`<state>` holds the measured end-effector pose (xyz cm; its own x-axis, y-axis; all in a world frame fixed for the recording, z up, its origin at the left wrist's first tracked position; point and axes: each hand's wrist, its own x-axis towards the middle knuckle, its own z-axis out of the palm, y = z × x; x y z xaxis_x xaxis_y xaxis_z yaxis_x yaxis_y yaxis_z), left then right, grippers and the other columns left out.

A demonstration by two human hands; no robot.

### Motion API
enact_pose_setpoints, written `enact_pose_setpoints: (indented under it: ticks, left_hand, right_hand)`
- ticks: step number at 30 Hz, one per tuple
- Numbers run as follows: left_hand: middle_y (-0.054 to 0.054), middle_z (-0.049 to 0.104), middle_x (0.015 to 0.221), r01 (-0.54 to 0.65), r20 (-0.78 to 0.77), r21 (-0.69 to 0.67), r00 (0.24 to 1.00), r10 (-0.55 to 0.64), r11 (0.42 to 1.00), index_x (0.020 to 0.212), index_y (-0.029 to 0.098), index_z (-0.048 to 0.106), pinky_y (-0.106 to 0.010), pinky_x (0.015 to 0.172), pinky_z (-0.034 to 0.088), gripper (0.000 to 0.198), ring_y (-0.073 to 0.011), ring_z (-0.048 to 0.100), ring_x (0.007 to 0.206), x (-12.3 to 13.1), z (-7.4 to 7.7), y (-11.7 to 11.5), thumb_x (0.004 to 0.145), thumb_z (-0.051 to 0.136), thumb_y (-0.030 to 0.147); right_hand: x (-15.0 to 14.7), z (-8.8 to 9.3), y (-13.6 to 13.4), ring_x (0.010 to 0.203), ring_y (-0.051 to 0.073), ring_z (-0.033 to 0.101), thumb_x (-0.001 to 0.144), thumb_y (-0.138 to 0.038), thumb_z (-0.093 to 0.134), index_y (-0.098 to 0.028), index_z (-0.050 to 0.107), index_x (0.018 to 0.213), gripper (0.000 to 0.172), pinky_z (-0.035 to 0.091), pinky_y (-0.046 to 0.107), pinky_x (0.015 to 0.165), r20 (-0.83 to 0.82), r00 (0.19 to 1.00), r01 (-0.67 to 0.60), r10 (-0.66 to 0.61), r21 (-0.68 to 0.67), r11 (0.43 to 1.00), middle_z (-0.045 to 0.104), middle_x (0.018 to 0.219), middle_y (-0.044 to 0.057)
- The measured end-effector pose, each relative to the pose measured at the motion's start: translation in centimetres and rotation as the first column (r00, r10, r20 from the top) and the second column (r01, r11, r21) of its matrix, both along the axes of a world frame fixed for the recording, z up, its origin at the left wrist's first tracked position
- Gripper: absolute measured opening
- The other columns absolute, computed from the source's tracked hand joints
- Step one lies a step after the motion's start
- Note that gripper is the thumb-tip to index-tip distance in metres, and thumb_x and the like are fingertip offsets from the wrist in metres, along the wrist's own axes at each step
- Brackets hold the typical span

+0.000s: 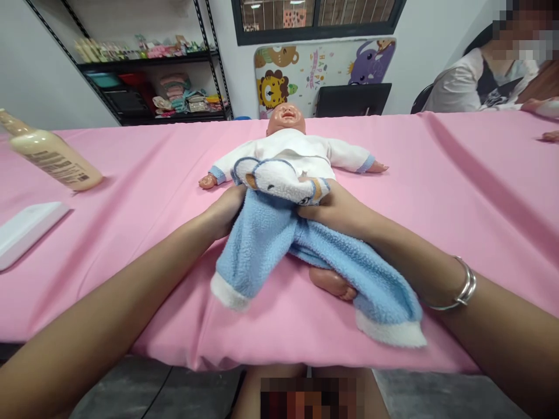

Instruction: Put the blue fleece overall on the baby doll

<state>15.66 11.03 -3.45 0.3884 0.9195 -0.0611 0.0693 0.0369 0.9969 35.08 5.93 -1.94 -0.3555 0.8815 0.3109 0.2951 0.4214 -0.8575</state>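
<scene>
A baby doll [286, 121] in a white top with blue cuffs lies on its back on the pink table cover [144, 174], arms spread. Over its lower body are blue fleece pants [266, 238] with white cuffs and a white animal-face patch folded at the waist. My left hand [230, 208] grips the waist's left edge, its fingertips hidden behind the cloth. On the other side my right hand [334, 206] is closed on the waistband, thumb in front. One bare doll foot [332, 283] shows under the right pant leg, outside it.
To the left stand a tilted-looking cream lotion bottle [56, 154] and a white flat box [28, 233]. Behind the table are a black shelf [148, 58] with goods and a dark monitor [353, 100]. Another person [463, 81] sits at the far right.
</scene>
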Motion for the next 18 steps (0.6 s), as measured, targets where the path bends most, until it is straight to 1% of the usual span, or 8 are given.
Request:
enact_pose_setpoints:
  ticks: [3,6,8,9,11,13,16,18]
  left_hand:
    - [-0.008,0.069,0.093,0.086,0.072,-0.050,0.994,-0.082,0.995,0.094,0.018,0.062,-0.040,0.096,0.051,0.033,-0.0248,0.063,0.100,0.6,0.3,-0.6,0.078,0.058,0.047]
    - [-0.006,0.066,0.087,0.016,0.061,0.014,0.998,-0.017,1.000,0.089,0.017,0.059,-0.041,0.094,0.052,0.024,-0.0234,0.063,0.093,0.9,0.0,-0.4,0.077,0.056,0.037]
    - [-0.003,0.061,0.077,-0.041,-0.027,0.096,0.999,0.044,0.994,0.081,0.017,0.056,-0.040,0.087,0.054,0.018,-0.0219,0.062,0.083,0.9,-0.3,-0.2,0.077,0.054,0.034]
    - [-0.003,0.059,0.073,-0.067,-0.087,0.167,0.993,0.082,0.984,0.077,0.017,0.055,-0.039,0.084,0.054,0.017,-0.0213,0.061,0.080,1.0,-0.4,-0.2,0.079,0.053,0.034]
    - [-0.002,0.057,0.070,-0.090,-0.181,0.337,0.971,0.159,0.937,0.074,0.018,0.053,-0.037,0.082,0.054,0.020,-0.0211,0.060,0.079,1.0,-0.5,0.0,0.083,0.051,0.035]
    - [-0.003,0.061,0.075,-0.082,-0.219,0.486,0.952,0.212,0.870,0.078,0.018,0.055,-0.036,0.085,0.052,0.023,-0.0222,0.061,0.084,1.2,-0.6,0.3,0.087,0.048,0.039]
    - [-0.006,0.067,0.093,-0.055,-0.279,0.618,0.918,0.284,0.784,0.093,0.019,0.060,-0.035,0.091,0.049,0.030,-0.0247,0.062,0.097,1.8,-0.6,1.4,0.091,0.043,0.043]
    - [-0.009,0.068,0.101,-0.063,-0.349,0.658,0.857,0.378,0.751,0.102,0.018,0.061,-0.037,0.093,0.047,0.035,-0.0268,0.062,0.101,2.2,-0.5,2.3,0.092,0.039,0.043]
  right_hand:
    - [0.3,-0.8,0.7,0.091,0.018,0.057,0.064,-0.012,0.049,-0.011,0.058,0.094,0.031,0.049,0.033,0.087,0.010,0.994,0.110,-0.111,0.104,0.989,0.061,0.095,0.006]
    - [0.6,-1.5,1.7,0.106,0.020,0.056,0.063,-0.008,0.047,-0.012,0.058,0.110,0.048,0.043,0.037,0.102,0.010,0.977,0.208,-0.212,0.165,0.964,0.061,0.110,0.007]
    - [0.7,-1.6,2.2,0.115,0.020,0.053,0.061,-0.005,0.045,-0.014,0.057,0.115,0.056,0.038,0.038,0.110,0.016,0.981,0.188,-0.192,0.147,0.971,0.059,0.118,0.006]
    - [0.7,-1.6,2.5,0.114,0.019,0.054,0.061,-0.004,0.045,-0.015,0.058,0.114,0.056,0.038,0.037,0.111,0.026,0.987,0.157,-0.162,0.126,0.980,0.059,0.119,0.005]
    - [0.6,-1.4,2.9,0.107,0.018,0.056,0.060,-0.002,0.044,-0.013,0.062,0.105,0.049,0.042,0.035,0.108,0.053,0.992,0.114,-0.117,0.068,0.991,0.061,0.112,0.005]
    - [0.5,-1.2,3.1,0.101,0.019,0.058,0.061,-0.003,0.045,-0.012,0.063,0.093,0.037,0.046,0.036,0.103,0.089,0.989,0.119,-0.118,0.001,0.993,0.063,0.103,0.006]
    - [0.7,-1.1,3.2,0.101,0.021,0.057,0.061,-0.004,0.048,-0.011,0.061,0.083,0.026,0.047,0.039,0.102,0.109,0.983,0.153,-0.145,-0.071,0.986,0.063,0.090,0.006]
    - [0.9,-1.2,3.0,0.103,0.022,0.056,0.061,-0.004,0.050,-0.011,0.061,0.086,0.027,0.047,0.040,0.102,0.065,0.988,0.144,-0.138,-0.105,0.984,0.063,0.091,0.006]
